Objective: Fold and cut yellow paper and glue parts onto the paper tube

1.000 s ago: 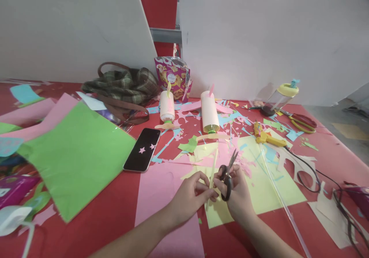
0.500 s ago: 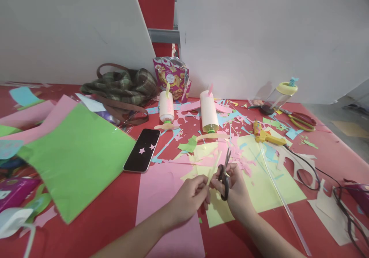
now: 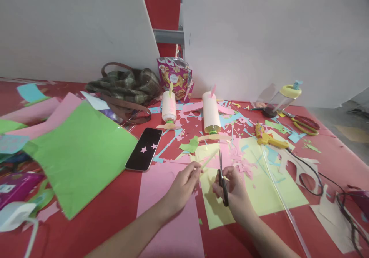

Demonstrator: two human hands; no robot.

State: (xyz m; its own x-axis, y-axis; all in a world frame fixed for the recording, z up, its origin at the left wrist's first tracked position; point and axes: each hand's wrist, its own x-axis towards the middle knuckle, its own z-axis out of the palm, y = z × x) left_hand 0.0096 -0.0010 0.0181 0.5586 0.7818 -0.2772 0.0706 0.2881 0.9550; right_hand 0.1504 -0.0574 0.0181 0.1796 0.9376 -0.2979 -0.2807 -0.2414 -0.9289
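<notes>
- I see the left hand (image 3: pixel 184 185) now farther from the right hand (image 3: pixel 233 190); trimming appears paused.
- Left: pinches a narrow pale-yellow paper strip (image 3: pixel 210 159) above pale-yellow paper sheets (image 3: pixel 216 215).
- Right: grips black-handled metal scissors (image 3: pixel 221 176).

The scene is being viewed from one head-worn camera, which is being pointed forward and down over the red table (image 3: pixel 115 202). The left hand (image 3: pixel 182 187) and right hand (image 3: pixel 235 192) are being seen from near, the white panel (image 3: pixel 259 39) from farther off.
</notes>
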